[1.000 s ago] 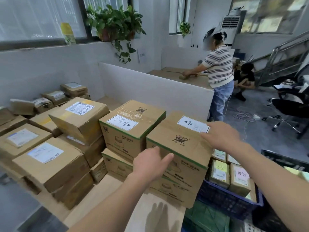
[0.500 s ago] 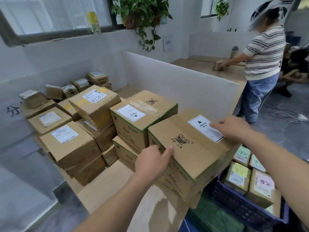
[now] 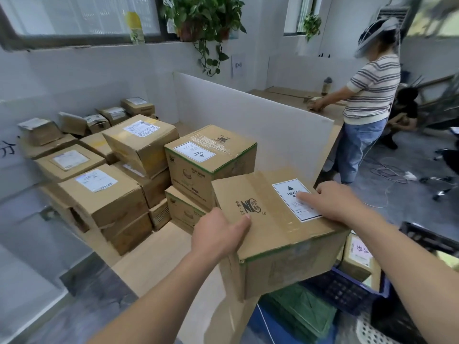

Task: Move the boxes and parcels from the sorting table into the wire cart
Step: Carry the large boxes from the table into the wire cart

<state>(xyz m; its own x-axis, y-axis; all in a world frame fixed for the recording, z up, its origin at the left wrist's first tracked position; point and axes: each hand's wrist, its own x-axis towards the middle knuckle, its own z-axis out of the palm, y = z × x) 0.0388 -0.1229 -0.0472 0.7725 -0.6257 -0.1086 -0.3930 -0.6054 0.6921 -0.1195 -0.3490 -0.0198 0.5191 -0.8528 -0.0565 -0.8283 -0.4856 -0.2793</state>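
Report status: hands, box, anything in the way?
Left hand and right hand both on HEAVY-labelled box. Box tilted, overhanging table edge. Blue crate of parcels directly below.

"heavy" on white labels [image 3: 295, 199] of two cartons [image 3: 270, 227]

Brown green-edged box [image 3: 270, 227], blue crate [image 3: 347, 291]
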